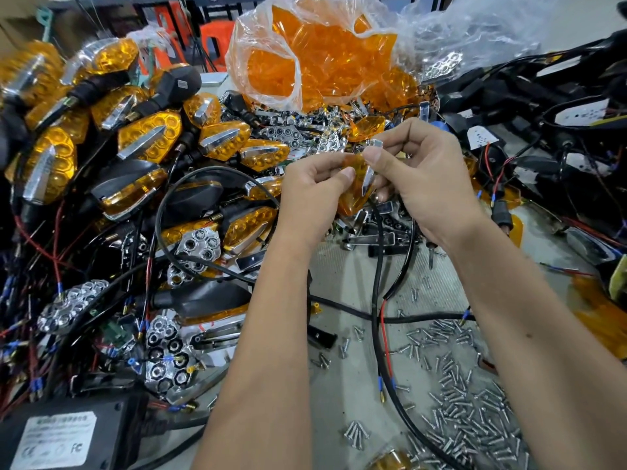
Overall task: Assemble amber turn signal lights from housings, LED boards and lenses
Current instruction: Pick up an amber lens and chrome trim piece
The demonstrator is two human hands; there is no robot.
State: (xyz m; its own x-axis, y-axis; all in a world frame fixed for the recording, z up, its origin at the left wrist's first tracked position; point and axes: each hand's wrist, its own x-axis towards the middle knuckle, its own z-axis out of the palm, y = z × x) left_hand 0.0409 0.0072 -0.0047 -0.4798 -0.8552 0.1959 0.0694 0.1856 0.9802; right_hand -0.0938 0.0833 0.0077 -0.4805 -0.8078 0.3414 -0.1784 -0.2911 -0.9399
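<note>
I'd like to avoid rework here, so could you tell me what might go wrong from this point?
The left hand and right hand only pinch the amber lens and its chrome strip; either could slip into the parts pile below. A forearm might also scatter the loose screws.

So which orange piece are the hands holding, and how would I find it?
Start at the big clear plastic bag of amber lenses at the top. Come straight down to the two hands meeting in mid-air: the left hand and right hand pinch one small amber plastic lens. Unlike the loose ones, it is off the table, with a shiny chrome strip down it.
</note>
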